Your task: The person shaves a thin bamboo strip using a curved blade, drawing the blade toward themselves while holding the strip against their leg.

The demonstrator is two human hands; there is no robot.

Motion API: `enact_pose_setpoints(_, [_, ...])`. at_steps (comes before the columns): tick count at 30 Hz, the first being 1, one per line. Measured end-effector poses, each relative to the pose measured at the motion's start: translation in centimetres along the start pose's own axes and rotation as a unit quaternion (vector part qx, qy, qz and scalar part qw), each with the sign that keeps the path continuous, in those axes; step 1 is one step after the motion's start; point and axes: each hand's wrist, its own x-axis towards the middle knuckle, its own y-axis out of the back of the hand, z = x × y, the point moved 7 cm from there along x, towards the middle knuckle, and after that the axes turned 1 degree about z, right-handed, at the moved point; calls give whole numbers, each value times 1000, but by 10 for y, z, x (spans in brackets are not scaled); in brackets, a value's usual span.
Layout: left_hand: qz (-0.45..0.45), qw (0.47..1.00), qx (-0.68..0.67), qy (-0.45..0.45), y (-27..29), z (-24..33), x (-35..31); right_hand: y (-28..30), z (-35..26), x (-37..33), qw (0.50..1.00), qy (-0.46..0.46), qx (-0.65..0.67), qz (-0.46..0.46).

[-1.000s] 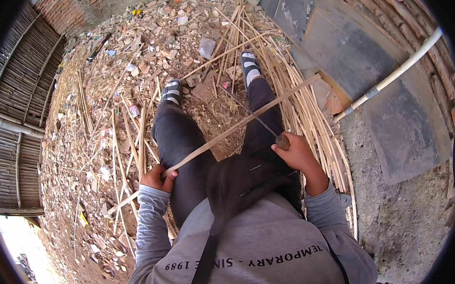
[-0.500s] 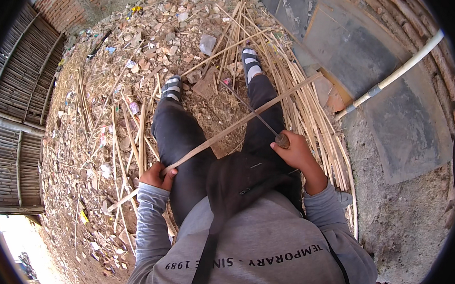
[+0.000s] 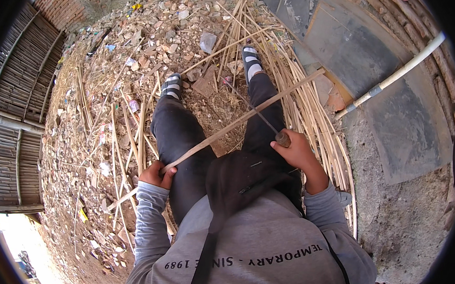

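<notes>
My left hand (image 3: 156, 175) pinches the pale strip (image 3: 207, 142) left of centre, seemingly steadying it aslant over my thighs (image 3: 178, 130) toward upper right; my right hand (image 3: 296, 151), right of centre, grips a thin-bladed tool (image 3: 267, 123) by its handle (image 3: 283, 140), presumably for control.

Left, a dark slatted bamboo wall (image 3: 19, 69); up top, a reddish brick wall (image 3: 62, 6)! Brown stony rubble (image 3: 157, 53) spreads below (a clear plastic scrap (image 3: 207, 42) on it), and right, a long whitish pole (image 3: 409, 64) slants across flat grey sheets (image 3: 413, 133).
</notes>
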Motion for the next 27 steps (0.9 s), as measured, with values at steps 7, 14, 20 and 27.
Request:
enact_pose_setpoints(7, [-9, 999, -21, 34, -4, -7, 0, 10, -12, 7, 1000, 12, 5, -10])
enact_pose_setpoints(14, [4, 1000, -17, 1, -4, -5, -1, 6, -33, 7, 997, 57, -41, -28])
enact_pose_setpoints(20, [9, 1000, -24, -2, -4, -3, -2, 22, -24, 9, 999, 19, -33, 32])
enact_pose_setpoints(27, [-3, 999, -31, 9, -3, -4, 0, 28, -24, 8, 997, 35, -58, 32])
